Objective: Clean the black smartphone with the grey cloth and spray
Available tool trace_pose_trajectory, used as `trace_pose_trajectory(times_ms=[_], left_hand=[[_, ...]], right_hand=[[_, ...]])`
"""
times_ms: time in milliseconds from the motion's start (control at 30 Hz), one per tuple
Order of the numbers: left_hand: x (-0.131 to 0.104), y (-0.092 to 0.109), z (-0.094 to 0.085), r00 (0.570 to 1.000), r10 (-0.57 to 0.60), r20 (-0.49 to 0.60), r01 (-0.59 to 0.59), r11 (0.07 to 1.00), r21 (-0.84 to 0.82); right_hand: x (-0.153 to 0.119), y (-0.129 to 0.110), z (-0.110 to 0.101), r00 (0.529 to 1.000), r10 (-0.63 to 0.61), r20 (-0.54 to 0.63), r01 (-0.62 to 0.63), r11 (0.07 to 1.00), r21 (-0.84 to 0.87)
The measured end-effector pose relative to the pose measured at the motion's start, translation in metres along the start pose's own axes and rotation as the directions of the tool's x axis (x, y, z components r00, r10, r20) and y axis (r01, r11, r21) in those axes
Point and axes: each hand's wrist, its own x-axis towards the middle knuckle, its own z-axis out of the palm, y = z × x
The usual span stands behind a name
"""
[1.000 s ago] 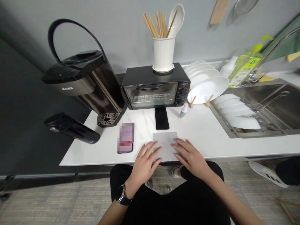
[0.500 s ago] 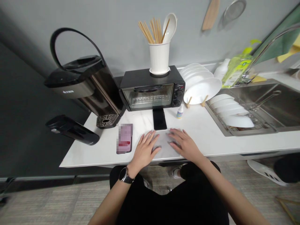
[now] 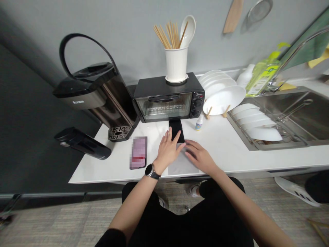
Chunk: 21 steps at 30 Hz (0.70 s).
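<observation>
My left hand point(image 3: 167, 150), a watch on its wrist, reaches over the lower left side of a black phone point(image 3: 175, 127). Its fingers are spread, and I cannot tell whether they press on the phone or hover just above. Below the phone lies a thin grey sheet, perhaps a cloth point(image 3: 181, 164), at the counter's front edge. My right hand point(image 3: 202, 158) rests flat at the sheet's right side, fingers stretched out and holding nothing. To the left, a second phone point(image 3: 138, 151) with a blurred purple screen lies on the counter.
A black toaster oven point(image 3: 164, 108) carries a white cup point(image 3: 177, 63) of chopsticks. The drinks dispenser point(image 3: 102, 99) and black flask point(image 3: 84, 144) stand left. Rightward are a small bottle point(image 3: 198, 123), racked plates point(image 3: 224, 97) and a sink point(image 3: 303, 120). Another person's shoe point(image 3: 295, 192) shows lower right.
My left hand has moved forward and right, from the grey sheet's left side onto the black phone's lower part. My right hand has hardly moved.
</observation>
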Motion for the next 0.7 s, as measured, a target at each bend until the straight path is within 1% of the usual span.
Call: trace_pose_trajectory(times_ms=[67,133,200,267,367,467,533,600,667,700], left_hand=[[0.020,0.005,0.006,0.997,-0.015,0.072,0.014,1.000,0.015],[0.031,0.004,0.009,0.993,-0.023,0.116,0.021,1.000,0.016],[0.033,-0.001,0.009,0.994,-0.010,0.109,0.010,1.000,0.000],[0.030,-0.009,0.007,0.996,-0.007,0.084,0.009,1.000,-0.017],[0.026,-0.020,0.005,0.994,-0.098,0.045,0.097,0.995,0.014],[0.030,-0.030,0.004,0.984,-0.176,0.022,0.175,0.984,0.040],[0.037,-0.036,0.003,0.985,-0.173,0.020,0.172,0.985,0.031],[0.043,-0.040,-0.003,0.987,-0.161,0.025,0.161,0.987,0.020],[0.044,-0.040,-0.013,0.989,-0.145,0.033,0.144,0.989,0.032],[0.041,-0.039,-0.019,0.991,-0.126,0.036,0.124,0.991,0.044]], right_hand=[[0.001,0.003,0.002,1.000,-0.002,-0.001,0.002,1.000,-0.006],[0.000,0.004,0.002,1.000,-0.003,0.003,0.003,1.000,-0.024],[-0.003,0.003,0.002,1.000,0.004,0.002,-0.003,0.999,-0.037],[-0.004,0.003,0.003,1.000,0.014,-0.001,-0.014,0.999,-0.048],[-0.004,0.002,0.003,1.000,0.022,-0.012,-0.023,0.998,-0.055],[-0.003,0.002,0.004,0.999,0.043,-0.019,-0.044,0.998,-0.042],[-0.003,0.001,0.003,0.998,0.062,-0.022,-0.062,0.998,-0.024],[-0.003,0.001,0.002,0.996,0.081,-0.032,-0.081,0.997,0.014],[-0.004,0.002,0.000,0.991,0.120,-0.063,-0.114,0.990,0.082],[-0.004,0.002,-0.001,0.983,0.154,-0.097,-0.141,0.982,0.129]])
